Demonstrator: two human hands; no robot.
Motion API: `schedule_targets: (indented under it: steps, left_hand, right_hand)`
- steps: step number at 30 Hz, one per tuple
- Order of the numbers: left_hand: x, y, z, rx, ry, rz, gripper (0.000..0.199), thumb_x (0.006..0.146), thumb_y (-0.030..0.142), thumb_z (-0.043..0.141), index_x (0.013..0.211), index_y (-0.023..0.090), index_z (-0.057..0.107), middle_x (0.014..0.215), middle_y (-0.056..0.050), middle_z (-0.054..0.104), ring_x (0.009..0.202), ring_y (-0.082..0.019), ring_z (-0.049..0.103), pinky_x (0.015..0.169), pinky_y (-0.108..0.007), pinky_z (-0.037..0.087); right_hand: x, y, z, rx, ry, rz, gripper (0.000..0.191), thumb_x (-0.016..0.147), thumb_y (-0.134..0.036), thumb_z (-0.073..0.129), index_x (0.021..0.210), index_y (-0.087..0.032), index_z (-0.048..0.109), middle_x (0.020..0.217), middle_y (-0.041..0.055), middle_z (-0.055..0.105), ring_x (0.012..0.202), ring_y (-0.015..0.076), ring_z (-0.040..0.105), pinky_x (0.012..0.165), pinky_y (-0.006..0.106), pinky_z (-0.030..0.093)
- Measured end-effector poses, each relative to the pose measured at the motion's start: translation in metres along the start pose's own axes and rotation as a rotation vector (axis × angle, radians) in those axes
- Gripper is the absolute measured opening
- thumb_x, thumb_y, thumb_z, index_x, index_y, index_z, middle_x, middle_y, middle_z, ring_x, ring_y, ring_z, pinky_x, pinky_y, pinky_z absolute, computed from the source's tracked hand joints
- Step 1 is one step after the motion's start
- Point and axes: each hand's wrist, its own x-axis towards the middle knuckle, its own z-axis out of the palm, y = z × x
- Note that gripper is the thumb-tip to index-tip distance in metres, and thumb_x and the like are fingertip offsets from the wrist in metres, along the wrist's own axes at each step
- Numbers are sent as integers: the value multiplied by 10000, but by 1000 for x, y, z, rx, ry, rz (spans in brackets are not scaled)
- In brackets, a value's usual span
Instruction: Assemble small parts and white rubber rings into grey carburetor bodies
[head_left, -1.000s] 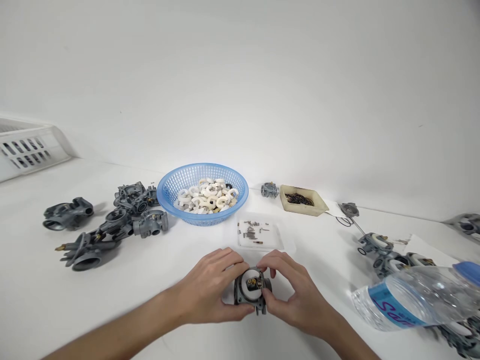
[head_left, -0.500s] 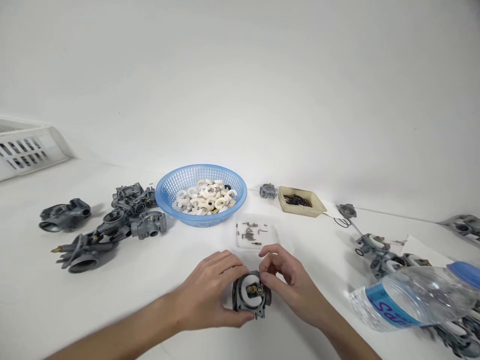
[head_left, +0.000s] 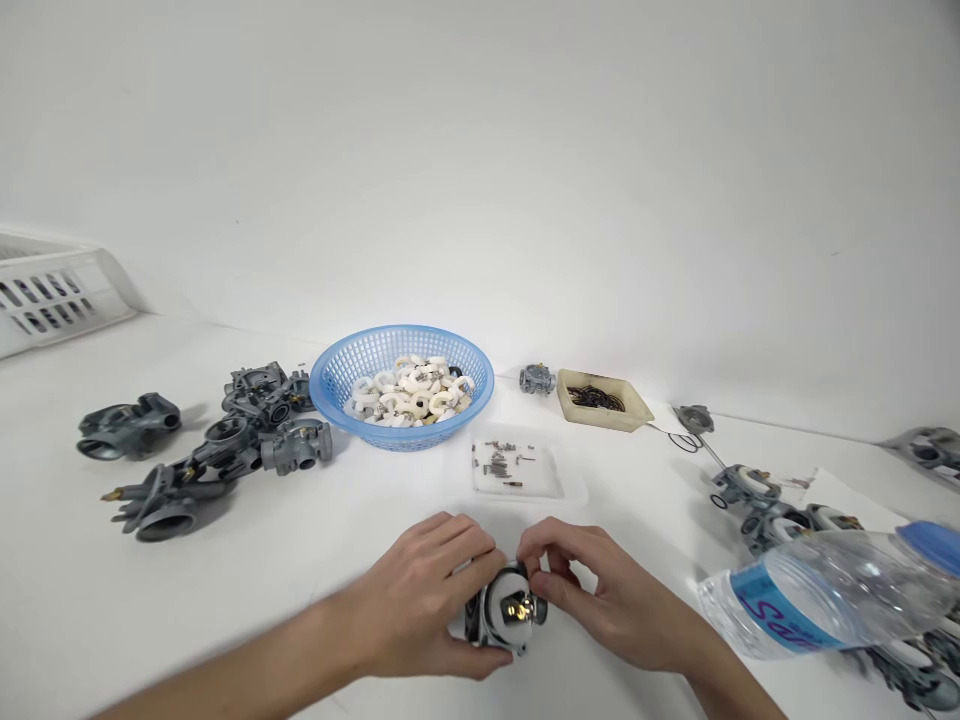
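Observation:
My left hand [head_left: 442, 595] is closed around the left side of a grey metal carburetor [head_left: 484, 625], thumb at the near edge and fingers at the far side. A white C-shaped float [head_left: 501, 605] sits in its upturned open side, with brass parts [head_left: 519, 608] shining in the middle. At the upper right rim, my right hand [head_left: 592, 585] has thumb and fingers pinched together. What is between those fingertips, if anything, is hidden. Just beyond the hands lies a clear shallow tray [head_left: 536, 485] with small metal pins and springs [head_left: 496, 465].
A blue basket [head_left: 401, 440] holds many white floats. Carburetors [head_left: 255, 445] lie at the left, others [head_left: 750, 490] at the right. A cream tray [head_left: 637, 405] contains dark rings. A water bottle [head_left: 847, 590] lies at right; a white crate [head_left: 67, 300] stands far left.
My right hand has come down and closed its fingers at the carburetor's upper right rim. The carburetor has tilted slightly in my left hand, and its brass parts now catch the light.

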Motion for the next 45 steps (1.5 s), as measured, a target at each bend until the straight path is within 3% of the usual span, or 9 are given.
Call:
schedule_targets:
  steps: [6,12,16,19,25,33,39,45]
  left_hand:
    - [2,-6,-5,-92,-50,-66,455,779,398,794,1140,194,607,940,-48,657,826,-236,614,756,-375,499]
    - [12,-12,-20,-427,-189,-272,472,781,344,853,1201,262,654,1096,-32,672,1018,-242,617,853,-343,511]
    - [15,-21,-25,-682,-273,-412,498,782,332,858,1245,307,676,1223,-36,639,1153,-263,591,992,-362,479]
    - [14,-26,-24,-787,-307,-462,553,774,313,857,1291,333,661,1267,-31,611,1173,-265,583,1007,-365,473]
    - [13,-27,-20,-804,-302,-486,557,755,290,859,1277,342,671,1274,-29,599,1158,-261,583,969,-355,489]
    - [12,-27,-21,-819,-305,-471,577,762,282,853,1300,354,656,1277,-31,593,1147,-249,584,948,-346,489]
    - [12,-30,-20,-857,-331,-499,584,758,290,862,1297,375,651,1286,-15,572,986,-193,585,787,-276,481]
    - [13,-31,-21,-893,-345,-502,568,755,297,857,1284,371,663,1273,-20,572,1004,-208,584,760,-271,472]
  right_hand:
    - [3,0,5,61,-4,9,260,1058,-228,338,1037,-319,581,899,59,614,780,193,606,679,387,521]
    - [8,13,10,138,75,29,126,1024,-324,493,983,-232,569,823,-7,548,664,129,487,606,276,411]
    - [10,19,7,99,79,30,144,1013,-324,530,992,-211,616,976,22,573,754,132,497,671,268,408]
    - [12,21,5,128,28,71,151,1002,-333,561,981,-214,651,1025,28,548,774,133,492,697,273,401]
    - [14,30,5,318,-40,107,193,974,-372,617,912,-192,649,988,10,492,722,110,408,673,266,349]
    - [18,40,10,460,-91,128,194,910,-378,659,890,-185,642,926,11,479,694,113,420,578,249,339]
    - [19,42,13,539,-86,169,181,910,-365,650,882,-188,626,953,12,450,672,101,418,540,239,335]
    - [21,40,13,597,-51,176,190,880,-377,666,839,-198,619,931,11,457,677,115,427,546,260,339]
